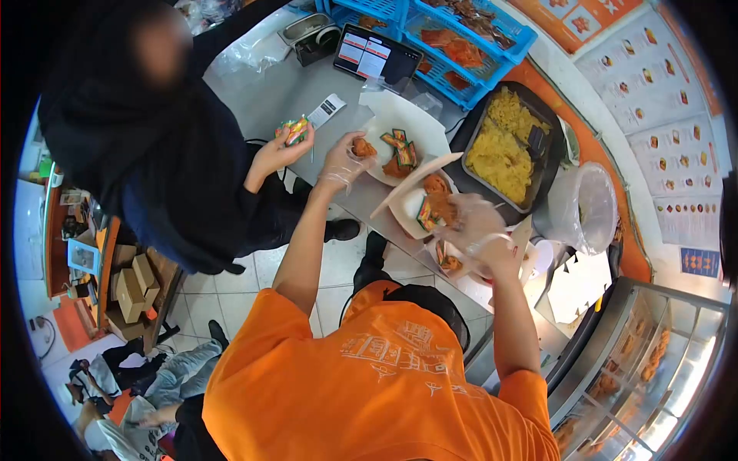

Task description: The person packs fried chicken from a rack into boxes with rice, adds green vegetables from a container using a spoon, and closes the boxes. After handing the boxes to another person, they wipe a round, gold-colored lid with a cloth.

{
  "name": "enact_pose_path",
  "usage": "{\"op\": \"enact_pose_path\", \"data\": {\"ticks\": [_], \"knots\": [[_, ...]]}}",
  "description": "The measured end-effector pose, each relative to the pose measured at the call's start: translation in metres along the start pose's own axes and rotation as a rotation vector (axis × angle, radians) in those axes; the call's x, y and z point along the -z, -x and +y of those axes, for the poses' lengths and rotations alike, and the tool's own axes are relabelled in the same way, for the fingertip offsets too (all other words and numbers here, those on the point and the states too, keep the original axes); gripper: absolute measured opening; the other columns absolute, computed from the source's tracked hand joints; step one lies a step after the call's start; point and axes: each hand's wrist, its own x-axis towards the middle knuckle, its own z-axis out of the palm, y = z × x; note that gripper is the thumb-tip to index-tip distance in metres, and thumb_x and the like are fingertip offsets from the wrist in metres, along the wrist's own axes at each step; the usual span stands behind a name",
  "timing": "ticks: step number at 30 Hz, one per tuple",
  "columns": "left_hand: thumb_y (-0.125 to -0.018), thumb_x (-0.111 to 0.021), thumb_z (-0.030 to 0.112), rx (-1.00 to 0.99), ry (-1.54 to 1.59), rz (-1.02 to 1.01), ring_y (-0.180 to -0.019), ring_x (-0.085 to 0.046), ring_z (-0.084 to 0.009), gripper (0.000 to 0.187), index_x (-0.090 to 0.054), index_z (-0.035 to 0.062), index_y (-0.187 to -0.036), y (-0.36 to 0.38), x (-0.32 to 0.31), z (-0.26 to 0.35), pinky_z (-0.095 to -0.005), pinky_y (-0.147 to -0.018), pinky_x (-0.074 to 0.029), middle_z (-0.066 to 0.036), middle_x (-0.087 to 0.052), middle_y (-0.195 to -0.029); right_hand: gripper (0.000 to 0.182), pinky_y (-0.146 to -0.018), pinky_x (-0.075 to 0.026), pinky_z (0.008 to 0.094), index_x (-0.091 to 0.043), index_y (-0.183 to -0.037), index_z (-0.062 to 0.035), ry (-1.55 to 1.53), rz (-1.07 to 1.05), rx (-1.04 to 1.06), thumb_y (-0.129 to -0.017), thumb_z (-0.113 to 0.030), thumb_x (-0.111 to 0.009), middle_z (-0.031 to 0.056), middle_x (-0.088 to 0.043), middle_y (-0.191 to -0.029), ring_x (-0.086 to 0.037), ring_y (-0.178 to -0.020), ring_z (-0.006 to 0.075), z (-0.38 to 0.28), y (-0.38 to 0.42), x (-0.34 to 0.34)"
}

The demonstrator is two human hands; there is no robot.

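Grey and crowded, the surface (269, 96) runs under a wall of menu posters (676, 131). Gloved in clear plastic, the left hand (344, 161) has its fingers (355, 147) pinched on a piece of fried chicken (364, 147) at the edge of a white paper sheet (415, 123), where sauce packets (402, 150) lie. The right hand (473, 227), also gloved, has its fingers curled around an open food box (419, 203) that holds chicken and a packet; how firmly it grips, I cannot tell. Just beyond the box sits a dark tray (538, 173) of yellow rice. Across the surface, a co-worker's hand (280, 150) holds more packets (294, 129). Farther back are a tablet (377, 58) and blue crates (461, 46).
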Motion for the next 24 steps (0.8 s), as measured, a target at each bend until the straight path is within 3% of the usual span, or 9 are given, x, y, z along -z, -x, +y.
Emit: {"op": "enact_pose_path", "data": {"ticks": [3,5,8,10,12,14,15,18,24], "knots": [[-0.068,-0.078,0.007,-0.158,-0.292,0.015,-0.103,-0.061,-0.0266,0.059,-0.054,0.0049,-0.122,-0.026,0.005,-0.013,-0.036,-0.088,-0.05,-0.014,-0.06,-0.111,0.051,-0.088,-0.051,0.0401,-0.061,-0.116,-0.0033,0.283,-0.236,-0.039,-0.08,-0.039,-0.071,0.0194,-0.063,-0.112,-0.062,-0.103,0.0337,-0.016,-0.059,-0.046],[-0.062,-0.075,0.005,-0.452,-0.412,0.079,-0.108,-0.056,-0.0323,0.058,-0.056,0.008,-0.116,-0.048,0.007,-0.039,-0.0382,-0.092,-0.048,-0.015,-0.055,-0.115,0.046,-0.087,-0.051,0.0402,-0.061,-0.113,-0.0042,0.388,-0.313,-0.033,-0.084,-0.039,-0.067,0.0187,-0.063,-0.11,-0.064,-0.101,0.0316,-0.017,-0.077,-0.086],[-0.061,-0.074,0.003,-0.477,-0.379,0.036,-0.112,-0.052,-0.0356,0.054,-0.056,0.0093,-0.111,-0.064,0.003,-0.05,-0.0405,-0.095,-0.047,-0.016,-0.051,-0.117,0.035,-0.087,-0.052,0.0429,-0.06,-0.117,-0.0086,0.406,-0.186,-0.165,-0.089,-0.028,-0.061,0.0192,-0.065,-0.108,-0.065,-0.1,0.0338,-0.019,-0.08,-0.122],[-0.062,-0.074,0.001,-0.392,-0.321,0.006,-0.118,-0.05,-0.0358,0.053,-0.056,0.0092,-0.111,-0.066,0.003,-0.06,-0.0417,-0.1,-0.044,-0.016,-0.054,-0.119,0.031,-0.086,-0.052,0.0444,-0.058,-0.12,-0.0125,0.079,-0.224,-0.178,-0.09,-0.019,-0.057,0.0208,-0.067,-0.104,-0.065,-0.099,0.0354,-0.01,-0.083,-0.131],[-0.063,-0.074,-0.001,-0.512,-0.344,0.013,-0.127,-0.046,-0.037,0.053,-0.055,0.0098,-0.111,-0.068,0.004,-0.07,-0.0425,-0.106,-0.041,-0.016,-0.055,-0.124,0.028,-0.085,-0.053,0.0443,-0.061,-0.116,-0.0142,0.037,-0.206,-0.143,-0.089,-0.015,-0.056,0.0224,-0.067,-0.101,-0.066,-0.097,0.0365,-0.01,-0.082,-0.119],[-0.063,-0.074,-0.001,-0.525,-0.291,0.027,-0.13,-0.044,-0.0375,0.052,-0.054,0.0097,-0.11,-0.059,0.003,-0.068,-0.0421,-0.107,-0.039,-0.016,-0.055,-0.126,0.023,-0.086,-0.052,0.0444,-0.065,-0.108,-0.0084,0.038,-0.417,-0.145,-0.086,-0.013,-0.058,0.0225,-0.067,-0.102,-0.065,-0.099,0.0371,-0.016,-0.082,-0.103],[-0.064,-0.074,-0.001,-0.546,-0.234,0.049,-0.133,-0.041,-0.0379,0.051,-0.053,0.0096,-0.11,-0.059,0.002,-0.065,-0.0417,-0.109,-0.038,-0.016,-0.056,-0.127,0.02,-0.087,-0.052,0.0441,-0.067,-0.1,-0.0029,0.054,-0.35,-0.207,-0.083,-0.011,-0.061,0.0233,-0.067,-0.102,-0.065,-0.1,0.0378,0.004,-0.082,-0.135],[-0.067,-0.071,-0.003,-0.646,-0.322,0.031,-0.132,-0.043,-0.0386,0.047,-0.051,0.0089,-0.108,-0.071,0.0,-0.071,-0.0442,-0.11,-0.037,-0.015,-0.055,-0.128,0.033,-0.086,-0.051,0.0427,-0.066,-0.105,-0.0024,-0.061,-0.34,-0.22,-0.073,-0.011,-0.072,0.0226,-0.068,-0.098,-0.065,-0.099,0.0377,0.016,-0.078,-0.16],[-0.073,-0.064,-0.006,-0.493,-0.39,-0.049,-0.128,-0.046,-0.0396,0.03,-0.055,0.006,-0.1,-0.063,0.003,-0.061,-0.0471,-0.111,-0.036,-0.016,-0.056,-0.131,0.021,-0.087,-0.051,0.0415,-0.07,-0.091,-0.0018,0.159,-0.464,-0.195,-0.08,-0.02,-0.068,0.0226,-0.068,-0.096,-0.066,-0.097,0.0359,-0.008,-0.081,-0.1]]}}
